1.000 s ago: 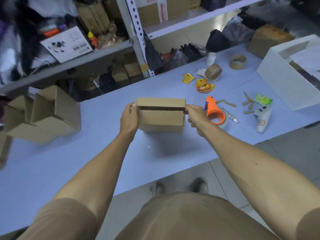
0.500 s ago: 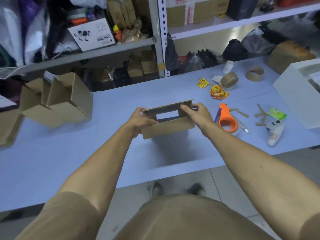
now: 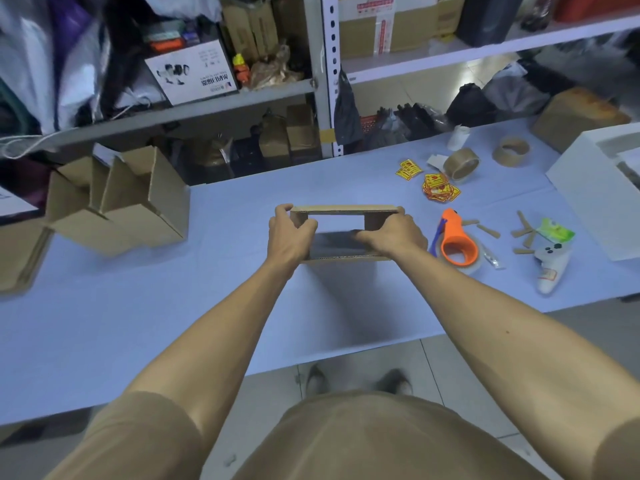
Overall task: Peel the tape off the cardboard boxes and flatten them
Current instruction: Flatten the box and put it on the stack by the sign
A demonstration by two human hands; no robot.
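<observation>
The left hand point(image 3: 290, 235) grips the left end of the box point(image 3: 343, 210), fingers curled over the far top edge and thumb hooked inside the opening. The right hand point(image 3: 393, 233) grips the right end, fingers curled over the far right corner and thumb reaching into the interior. The box is held just above the worktop point(image 3: 145, 306), at its centre, with both ends open so that the worktop surface shows through the opening. Its walls stand as a rectangular sleeve; the near wall lies between the two wrists.

Right of the box, near the right hand, an orange tape dispenser point(image 3: 456, 242) lies on the worktop. Further right lie short tape strips point(image 3: 488, 231), a white controller point(image 3: 551, 268) and a green packet point(image 3: 554, 232). Behind the dispenser lie yellow-red stickers point(image 3: 439, 189), and beyond them a brown tape roll point(image 3: 461, 164) and an empty tape core point(image 3: 512, 152). A white container point(image 3: 588, 199) occupies the right edge of the worktop.

Well apart to the left, two open boxes point(image 3: 117, 202) lie tilted on their sides, touching each other. Flat cardboard point(image 3: 17, 258) lies at the far left edge.

Behind the worktop stands a shelf point(image 3: 214, 105) loaded with cartons, bags and a white printed carton point(image 3: 192, 76).
</observation>
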